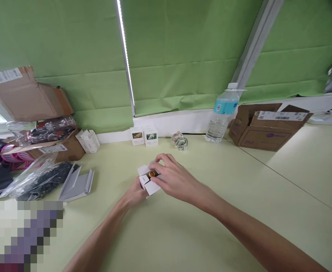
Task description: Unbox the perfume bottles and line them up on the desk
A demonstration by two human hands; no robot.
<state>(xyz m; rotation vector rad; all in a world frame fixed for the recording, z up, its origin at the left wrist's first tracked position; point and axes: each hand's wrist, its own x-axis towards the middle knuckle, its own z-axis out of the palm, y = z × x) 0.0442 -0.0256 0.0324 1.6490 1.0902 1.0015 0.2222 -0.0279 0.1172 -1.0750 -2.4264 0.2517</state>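
My left hand (137, 192) is closed around a small white box (152, 188) held upright just over the table, its top flaps spread apart. A round gold-coloured top (152, 173) with a reddish-brown centre shows inside the opening; the rest of that item is hidden by the box. My right hand (173, 177) reaches over from the right, its fingers bent and its thumb against the box's flaps beside the gold top. Behind the hands stand two small white boxes (151, 136) with flower pictures. A clear glass ornament-like piece (180, 141) sits to their right.
A water bottle (219, 119) and an open cardboard box (265, 130) stand at the back right. On the left are another cardboard box (72, 149), an opened white carton (88, 141), a plastic bag of dark material (45, 181) and a grey-white tray-like box (77, 185).
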